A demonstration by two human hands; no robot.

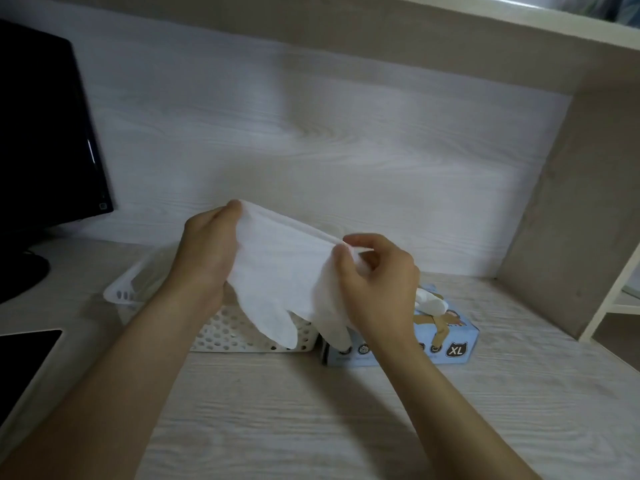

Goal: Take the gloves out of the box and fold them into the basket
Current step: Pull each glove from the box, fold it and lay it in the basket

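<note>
Desk (311,410) wood lies pale and wide under everything. On it sits a white basket (235,336) full of little holes. A white glove (277,271) is up in the air over the basket, pulled flat between two hands. The left hand (204,251) holds its top left corner tight. The right hand (381,289) pinches its top right edge with thumb and finger. The glove's fingers hang down below both hands. Just right of the basket sits a blue box (457,341). Another glove (431,301), a bit blurry, seems to poke out of it.
</note>
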